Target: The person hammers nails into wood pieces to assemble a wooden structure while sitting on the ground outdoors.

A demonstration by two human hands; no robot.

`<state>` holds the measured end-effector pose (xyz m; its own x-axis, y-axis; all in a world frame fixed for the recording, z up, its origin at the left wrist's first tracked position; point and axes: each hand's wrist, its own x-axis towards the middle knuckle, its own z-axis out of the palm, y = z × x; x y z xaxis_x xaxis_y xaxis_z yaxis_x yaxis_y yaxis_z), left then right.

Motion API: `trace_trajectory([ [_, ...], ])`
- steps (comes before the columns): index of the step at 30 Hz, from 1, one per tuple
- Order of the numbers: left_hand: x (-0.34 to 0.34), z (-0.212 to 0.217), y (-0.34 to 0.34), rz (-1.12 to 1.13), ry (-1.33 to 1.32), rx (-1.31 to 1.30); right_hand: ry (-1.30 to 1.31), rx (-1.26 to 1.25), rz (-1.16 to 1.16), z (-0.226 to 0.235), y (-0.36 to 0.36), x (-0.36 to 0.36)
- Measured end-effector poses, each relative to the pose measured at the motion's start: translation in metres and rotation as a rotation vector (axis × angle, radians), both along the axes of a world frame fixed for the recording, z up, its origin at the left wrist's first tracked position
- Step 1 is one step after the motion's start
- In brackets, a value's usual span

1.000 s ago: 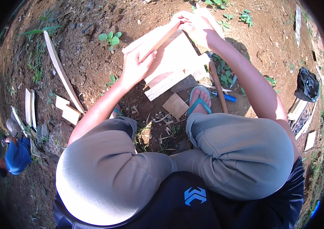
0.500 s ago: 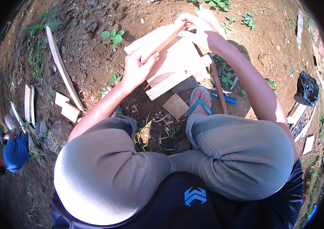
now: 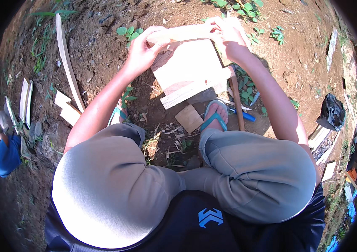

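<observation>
Bare reddish-brown earth [image 3: 103,54], strewn with pebbles, wood shavings and small green weeds [image 3: 129,32], serves as the work floor for a person squatting outdoors in grey trousers [image 3: 115,185] and turquoise sandals [image 3: 214,115]. Directly below both grips lies a stack of pale wooden boards [image 3: 191,71], its lower edge reaching almost to the right sandal. Well to the left of the grips a long thin batten [image 3: 70,67] runs over the soil, with short offcuts [image 3: 67,107] at its near end and more slats [image 3: 25,101] lying further left. A small square offcut [image 3: 189,118] rests between the feet, below the stack. Right of it, a long wooden handle [image 3: 237,103] slants beside the right sandal, and a blue-handled tool [image 3: 243,114] lies just beyond. Far to the right of the grips sit a black bag [image 3: 332,112] and a jumble of boards at the picture's edge. Open soil stretches above and to the right of the hands; the left is hemmed by the batten and offcuts.

The left hand [image 3: 143,50] has its fingers closed around the left end of a narrow wooden strip [image 3: 182,32], held level above the stack. The right hand [image 3: 229,38] pinches the strip's right end, fingers curled over it.
</observation>
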<state>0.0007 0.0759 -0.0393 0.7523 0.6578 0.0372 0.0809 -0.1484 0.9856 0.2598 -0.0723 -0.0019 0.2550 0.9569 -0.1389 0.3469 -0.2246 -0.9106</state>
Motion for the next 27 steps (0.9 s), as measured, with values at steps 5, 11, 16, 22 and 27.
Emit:
trace_trajectory([
  [5, 0.003, 0.013, -0.003, -0.034, -0.008, 0.001, -0.030, -0.081, -0.036, 0.016, 0.000, -0.008],
  [11, 0.007, 0.026, 0.003, -0.118, -0.006, 0.046, -0.254, -0.052, -0.027, 0.018, 0.000, -0.011],
  [16, 0.023, 0.035, 0.004, -0.147, -0.026, -0.038, -0.438, 0.153, 0.032, 0.003, -0.010, 0.002],
  [22, 0.038, 0.047, 0.006, -0.169, -0.025, 0.067, -0.152, -0.356, -0.492, 0.021, -0.090, 0.018],
  [27, 0.040, 0.045, 0.010, -0.170, 0.045, 0.133, -0.566, -0.603, -0.294, -0.001, -0.217, -0.060],
])
